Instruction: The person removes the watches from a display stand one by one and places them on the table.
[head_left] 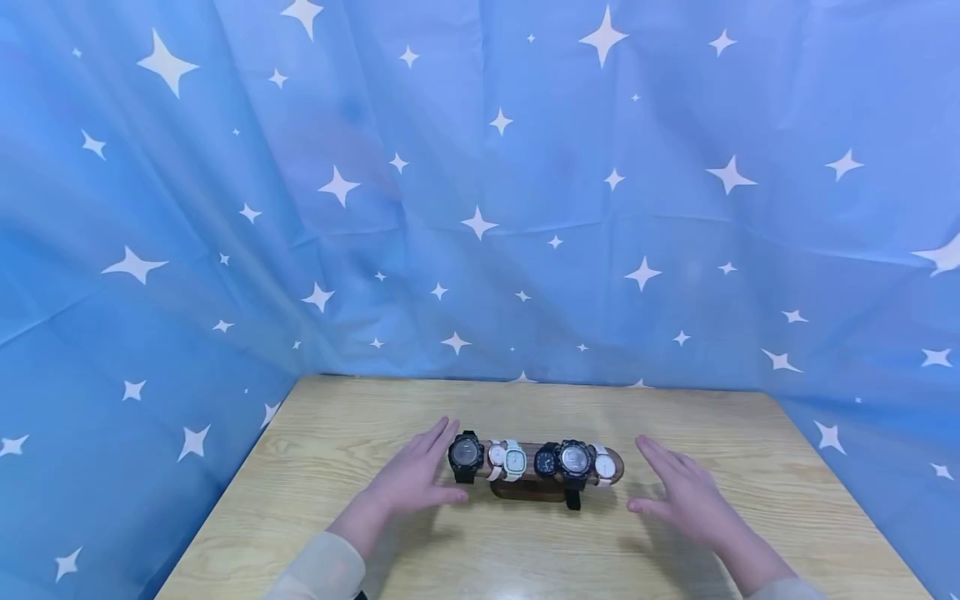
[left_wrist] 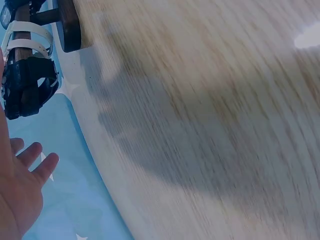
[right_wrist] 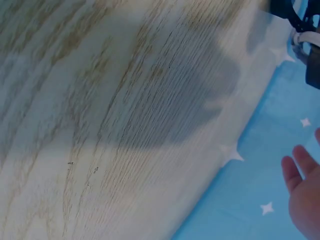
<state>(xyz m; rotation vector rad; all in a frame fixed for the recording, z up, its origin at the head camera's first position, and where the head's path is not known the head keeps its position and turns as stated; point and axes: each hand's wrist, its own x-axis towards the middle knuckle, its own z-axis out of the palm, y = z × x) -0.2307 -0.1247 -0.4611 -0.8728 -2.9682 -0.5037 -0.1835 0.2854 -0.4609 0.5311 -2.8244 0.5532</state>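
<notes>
The wooden watch stand [head_left: 531,451] is on the worktop [head_left: 487,554], between the person's hands, its bar running crosswise above a dark base. From left to right the bar carries a bulky black watch [head_left: 467,452], a small pale watch [head_left: 497,454], a mint-green watch [head_left: 515,461], two more black watches and a white-strapped watch [head_left: 604,466]. The left hand [head_left: 415,478] is just beside the bar's left end; the right hand [head_left: 686,493] is slightly apart from the other end. Each grip is released, fingers extended. A blue star-patterned cloth [head_left: 450,175] hangs behind.
</notes>
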